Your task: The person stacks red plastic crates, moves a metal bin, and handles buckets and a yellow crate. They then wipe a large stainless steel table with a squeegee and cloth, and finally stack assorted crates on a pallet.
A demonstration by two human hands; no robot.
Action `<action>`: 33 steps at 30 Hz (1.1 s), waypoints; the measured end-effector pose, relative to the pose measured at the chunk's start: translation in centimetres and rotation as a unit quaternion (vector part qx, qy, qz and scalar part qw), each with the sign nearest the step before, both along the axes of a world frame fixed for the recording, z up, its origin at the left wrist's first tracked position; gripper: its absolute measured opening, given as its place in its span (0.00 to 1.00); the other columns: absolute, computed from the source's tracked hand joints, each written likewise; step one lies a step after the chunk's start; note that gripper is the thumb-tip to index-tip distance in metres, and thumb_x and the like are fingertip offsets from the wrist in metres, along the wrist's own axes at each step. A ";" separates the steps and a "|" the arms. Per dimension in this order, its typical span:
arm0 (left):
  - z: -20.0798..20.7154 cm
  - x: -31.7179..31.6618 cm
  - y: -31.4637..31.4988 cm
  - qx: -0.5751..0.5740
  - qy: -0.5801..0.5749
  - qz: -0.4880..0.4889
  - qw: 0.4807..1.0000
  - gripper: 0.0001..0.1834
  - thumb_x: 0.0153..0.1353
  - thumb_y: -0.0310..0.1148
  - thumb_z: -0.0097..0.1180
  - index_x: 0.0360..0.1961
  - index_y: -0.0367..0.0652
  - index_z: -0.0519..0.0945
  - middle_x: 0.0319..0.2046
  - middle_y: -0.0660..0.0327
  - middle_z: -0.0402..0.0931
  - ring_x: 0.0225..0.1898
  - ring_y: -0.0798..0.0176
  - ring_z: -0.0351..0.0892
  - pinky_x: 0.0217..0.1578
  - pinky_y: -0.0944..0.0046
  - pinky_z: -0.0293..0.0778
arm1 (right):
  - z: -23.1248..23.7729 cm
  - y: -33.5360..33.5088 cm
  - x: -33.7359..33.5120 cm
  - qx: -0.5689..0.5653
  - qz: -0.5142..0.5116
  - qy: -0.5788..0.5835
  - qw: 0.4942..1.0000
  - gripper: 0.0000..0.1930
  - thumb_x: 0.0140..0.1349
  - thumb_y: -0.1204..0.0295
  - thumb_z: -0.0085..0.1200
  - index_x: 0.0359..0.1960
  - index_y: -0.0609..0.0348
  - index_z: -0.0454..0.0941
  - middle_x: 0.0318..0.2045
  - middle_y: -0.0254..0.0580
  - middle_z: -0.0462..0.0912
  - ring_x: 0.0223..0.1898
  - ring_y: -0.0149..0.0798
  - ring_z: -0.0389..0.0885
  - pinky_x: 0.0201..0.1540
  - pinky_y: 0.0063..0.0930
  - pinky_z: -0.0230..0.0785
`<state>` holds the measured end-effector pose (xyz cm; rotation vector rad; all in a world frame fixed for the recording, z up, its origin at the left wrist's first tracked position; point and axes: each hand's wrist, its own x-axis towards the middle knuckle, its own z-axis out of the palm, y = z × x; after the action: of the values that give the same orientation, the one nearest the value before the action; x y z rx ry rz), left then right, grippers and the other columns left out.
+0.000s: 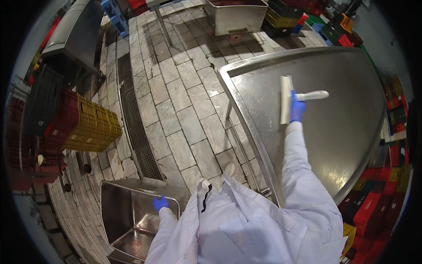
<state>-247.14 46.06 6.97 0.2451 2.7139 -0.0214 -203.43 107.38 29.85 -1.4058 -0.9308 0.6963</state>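
Observation:
My right hand [298, 110], in a blue glove, is closed around a white squeegee [285, 99] beside its long head. The squeegee's handle [314, 95] sticks out to the right, over a bare steel table [338, 136]. Whether the blade touches the tabletop I cannot tell. Low on the left, my left hand [161, 203], also blue-gloved, is closed at the rim of a deep steel tub [116, 215]. Some reddish residue shows on the tub's floor. White sleeves cover both my arms.
Yellow and dark red crates [94, 123] are stacked at left beside a long floor grate [132, 114]. Another steel tub [235, 20] stands at the far side. More coloured crates [369, 207] line the right edge. Pale tiles [180, 101] cover the floor.

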 end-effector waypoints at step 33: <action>0.3 1.8 1.2 -0.084 0.039 -0.049 0.995 0.34 0.54 0.56 0.49 0.53 0.39 0.70 0.54 0.49 0.67 0.55 0.46 0.66 0.52 0.48 0.65 | -1.7 -11.0 5.9 -0.086 0.039 -0.059 0.994 0.10 0.54 0.67 0.62 0.28 0.60 0.76 0.25 0.30 0.76 0.27 0.26 0.72 0.32 0.24 0.67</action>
<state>-245.35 47.28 7.24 0.3342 2.7551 -0.2910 -197.51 96.43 28.13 -1.5844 -1.0428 0.7729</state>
